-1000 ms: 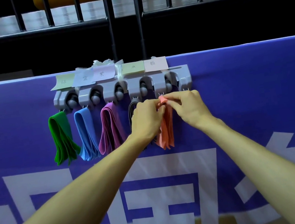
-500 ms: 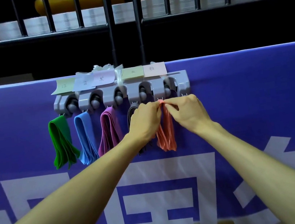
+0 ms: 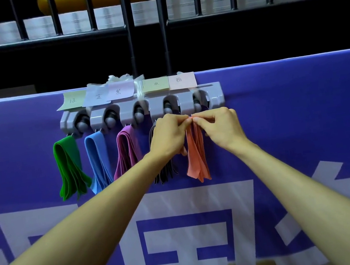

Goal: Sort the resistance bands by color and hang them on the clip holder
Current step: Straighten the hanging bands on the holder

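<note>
Both hands pinched the top fold of the pink bands (image 3: 196,152) just under the rightmost slot of the clip holder (image 3: 216,97), the left hand (image 3: 168,136) and right hand (image 3: 222,129) meeting at the loop. The bands looked light, limp and stretchy, likely best gathered at the top fold so they would not slip free
</note>
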`<state>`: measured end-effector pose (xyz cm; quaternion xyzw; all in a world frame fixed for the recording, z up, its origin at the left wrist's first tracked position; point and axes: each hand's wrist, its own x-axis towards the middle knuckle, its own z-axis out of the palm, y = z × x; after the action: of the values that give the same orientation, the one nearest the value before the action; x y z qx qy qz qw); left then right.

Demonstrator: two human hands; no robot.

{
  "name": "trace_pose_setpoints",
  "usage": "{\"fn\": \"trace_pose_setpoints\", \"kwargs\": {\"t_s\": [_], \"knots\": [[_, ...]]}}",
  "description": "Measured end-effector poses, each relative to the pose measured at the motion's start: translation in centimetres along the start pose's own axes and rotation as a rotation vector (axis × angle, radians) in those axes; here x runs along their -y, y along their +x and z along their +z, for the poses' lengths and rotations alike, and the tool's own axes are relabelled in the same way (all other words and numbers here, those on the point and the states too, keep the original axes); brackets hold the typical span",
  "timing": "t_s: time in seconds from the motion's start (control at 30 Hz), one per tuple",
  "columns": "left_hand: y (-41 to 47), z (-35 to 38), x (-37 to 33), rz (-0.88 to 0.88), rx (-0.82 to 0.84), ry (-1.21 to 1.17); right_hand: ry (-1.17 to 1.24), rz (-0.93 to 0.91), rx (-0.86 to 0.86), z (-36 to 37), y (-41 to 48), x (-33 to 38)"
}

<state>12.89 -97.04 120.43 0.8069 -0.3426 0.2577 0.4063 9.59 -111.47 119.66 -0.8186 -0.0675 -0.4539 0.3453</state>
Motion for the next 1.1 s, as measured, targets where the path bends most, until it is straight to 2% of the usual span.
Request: {"fn": "trace_pose_setpoints", "kwargs": {"t_s": [0.13, 0.27, 0.57, 0.7, 0.9, 1.1], "knots": [[-0.3, 0.0, 0.2, -0.017, 0.067, -0.059, 0.018, 0.038, 0.037, 0.2, -0.2, -0.4], [-1.3, 0.4, 1.2, 0.003, 0.036, -0.082, 0.034, 0.096, 0.061, 0.4, -1.4, -1.2], [-4.0, 2.8, 2.0, -0.106, 0.163, 0.025, -0.203, 0.105, 0.138, 1.3, -2.5, -1.2], [-4.0, 3.4, 1.8, -0.130, 0.135, 0.077, -0.289, 0.088, 0.167, 1.0, -2.9, -1.7], [-4.4, 2.9, 3.0, -0.132, 0.083, 0.176, -0.376, 0.073, 0.100, 0.1, -2.7, -2.3], [-4.7, 3.4, 2.8, -0.105, 0.152, 0.111, -0.289, 0.076, 0.127, 1.5, -3.6, -2.2]]}}
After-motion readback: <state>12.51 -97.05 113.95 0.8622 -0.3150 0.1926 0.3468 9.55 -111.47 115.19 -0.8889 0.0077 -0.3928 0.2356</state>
